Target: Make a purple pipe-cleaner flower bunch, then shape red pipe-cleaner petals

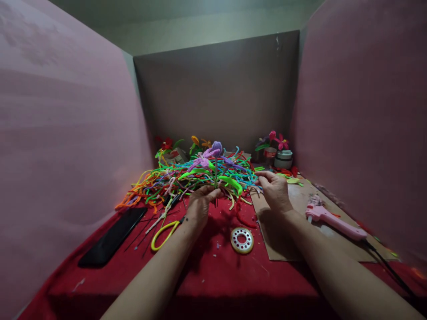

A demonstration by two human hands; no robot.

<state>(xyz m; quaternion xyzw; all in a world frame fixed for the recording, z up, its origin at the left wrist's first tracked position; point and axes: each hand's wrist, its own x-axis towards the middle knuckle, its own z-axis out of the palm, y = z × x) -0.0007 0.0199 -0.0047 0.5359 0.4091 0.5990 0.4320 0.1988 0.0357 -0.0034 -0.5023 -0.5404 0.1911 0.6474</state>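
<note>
My left hand is closed round the stems of a pipe cleaner flower bouquet. Purple and pink-lilac blooms top it, with bright green leaves lower down, and it stands nearly upright above the table. To its right my right hand has thumb and forefinger pinched together, apart from the bouquet. Whatever lies between those fingertips is too small to make out. Behind both hands spreads a tangled heap of loose pipe cleaners in many colours.
Left lie a black phone and yellow-handled scissors. A tape-like roll sits in front on the red cloth. A pink glue gun with a cord rests on cardboard. Finished flowers and jars stand behind.
</note>
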